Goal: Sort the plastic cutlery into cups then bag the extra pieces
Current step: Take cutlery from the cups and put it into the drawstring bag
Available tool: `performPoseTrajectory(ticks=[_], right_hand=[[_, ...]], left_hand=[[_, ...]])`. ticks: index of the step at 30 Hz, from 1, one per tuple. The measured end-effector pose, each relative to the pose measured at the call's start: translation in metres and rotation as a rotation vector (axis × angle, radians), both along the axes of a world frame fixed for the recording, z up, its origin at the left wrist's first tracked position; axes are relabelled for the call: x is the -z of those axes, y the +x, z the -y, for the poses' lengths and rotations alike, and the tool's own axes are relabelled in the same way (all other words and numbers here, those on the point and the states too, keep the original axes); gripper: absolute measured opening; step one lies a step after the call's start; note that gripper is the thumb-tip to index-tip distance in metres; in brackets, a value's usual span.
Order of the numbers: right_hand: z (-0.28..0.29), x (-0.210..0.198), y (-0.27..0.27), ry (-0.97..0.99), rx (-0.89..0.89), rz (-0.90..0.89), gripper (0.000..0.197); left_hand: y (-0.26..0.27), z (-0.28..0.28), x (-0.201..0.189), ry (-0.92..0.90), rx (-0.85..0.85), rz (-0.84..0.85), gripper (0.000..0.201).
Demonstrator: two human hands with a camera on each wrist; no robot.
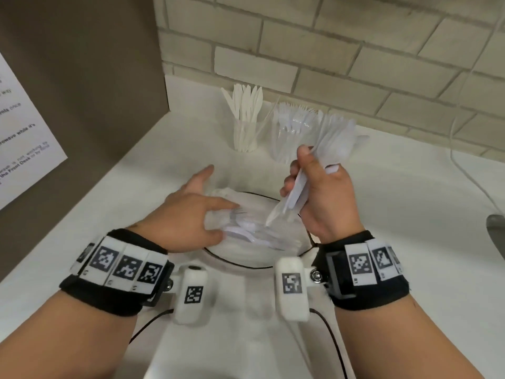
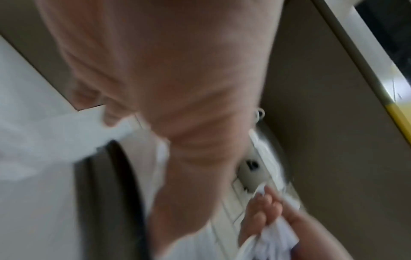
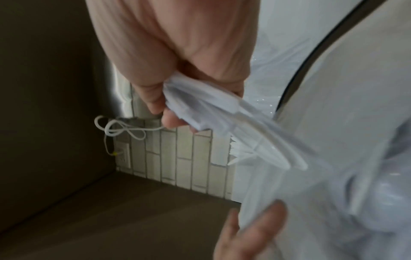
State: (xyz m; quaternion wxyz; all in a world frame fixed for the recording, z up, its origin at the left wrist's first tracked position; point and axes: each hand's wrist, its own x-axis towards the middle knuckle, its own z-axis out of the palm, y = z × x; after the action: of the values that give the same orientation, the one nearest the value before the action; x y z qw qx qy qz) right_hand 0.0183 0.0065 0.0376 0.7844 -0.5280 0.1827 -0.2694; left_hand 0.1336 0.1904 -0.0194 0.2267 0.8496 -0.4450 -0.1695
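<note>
My right hand (image 1: 314,187) is raised over the counter and grips a bundle of white plastic cutlery (image 1: 330,149), also seen as the bundle (image 3: 222,109) in the right wrist view. Below it lies a clear plastic bag (image 1: 262,228) with several cutlery pieces inside, on a round black-rimmed dish (image 1: 246,265). My left hand (image 1: 202,214) pinches the bag's bunched edge between thumb and fingers, with the index finger pointing forward. At the back stand a cup of knives (image 1: 246,124) and a cup of forks (image 1: 292,135).
A tiled wall (image 1: 341,50) runs behind the cups. A brown panel (image 1: 82,77) with a paper notice (image 1: 24,132) closes the left side. A white cable (image 1: 470,170) trails across the counter at right, near a grey object (image 1: 496,231).
</note>
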Motion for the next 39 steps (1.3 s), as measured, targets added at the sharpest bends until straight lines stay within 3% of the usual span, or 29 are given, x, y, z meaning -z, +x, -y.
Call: performPoseTrajectory(ticks=[3,5,6,8,10,12,16,19,22,24,27,30,32,35,36,39], right_hand=[[0.007,-0.020,0.007,0.140,0.019,0.045,0.017],[0.007,-0.031,0.011,0.174,0.017,0.068,0.017],[0.006,-0.036,0.014,0.174,0.014,0.069,0.016],[0.001,-0.043,0.019,0.159,-0.009,0.070,0.015],[-0.008,-0.045,0.024,0.101,-0.024,0.072,0.010],[-0.017,-0.042,0.029,0.016,0.003,0.085,0.015],[-0.028,-0.031,0.033,-0.136,0.067,0.150,0.033],[-0.038,-0.021,0.033,-0.144,0.048,0.123,0.034],[-0.043,-0.018,0.033,-0.209,0.067,0.073,0.014],[-0.043,-0.019,0.034,-0.239,0.076,0.076,0.011],[-0.044,-0.016,0.033,-0.239,0.044,0.035,0.016],[-0.043,-0.012,0.033,-0.262,0.020,-0.007,0.019],[-0.040,-0.011,0.033,-0.297,-0.014,-0.038,0.024],[-0.043,-0.008,0.028,-0.461,-0.125,-0.144,0.019],[-0.045,-0.007,0.026,-0.535,-0.168,-0.183,0.014],[-0.050,-0.007,0.024,-0.606,-0.241,-0.229,0.019]], left_hand=[[-0.011,0.004,-0.031,-0.647,-0.082,-0.208,0.026],[-0.019,0.015,-0.046,-0.995,-0.179,-0.650,0.020],[-0.022,0.022,-0.049,-1.048,-0.220,-0.945,0.024],[-0.027,0.037,-0.049,-0.893,-0.307,-1.428,0.045],[-0.033,0.046,-0.049,-0.673,-0.359,-1.686,0.062],[-0.036,0.051,-0.049,-0.655,-0.400,-1.800,0.062],[-0.038,0.056,-0.053,-0.813,-0.395,-1.921,0.049],[-0.040,0.053,-0.055,-0.830,-0.380,-1.901,0.043],[-0.043,0.054,-0.055,-0.784,-0.471,-1.875,0.042],[-0.042,0.056,-0.055,-0.823,-0.505,-1.860,0.045],[-0.035,0.054,-0.056,-0.857,-0.436,-1.825,0.047],[-0.030,0.049,-0.052,-0.880,-0.334,-1.767,0.066],[-0.028,0.046,-0.050,-0.960,-0.270,-1.556,0.073],[-0.032,0.043,-0.065,-0.889,-0.122,-1.056,0.035],[-0.033,0.044,-0.069,-0.825,-0.109,-0.910,0.034],[-0.032,0.051,-0.071,-0.784,-0.241,-0.661,0.037]])
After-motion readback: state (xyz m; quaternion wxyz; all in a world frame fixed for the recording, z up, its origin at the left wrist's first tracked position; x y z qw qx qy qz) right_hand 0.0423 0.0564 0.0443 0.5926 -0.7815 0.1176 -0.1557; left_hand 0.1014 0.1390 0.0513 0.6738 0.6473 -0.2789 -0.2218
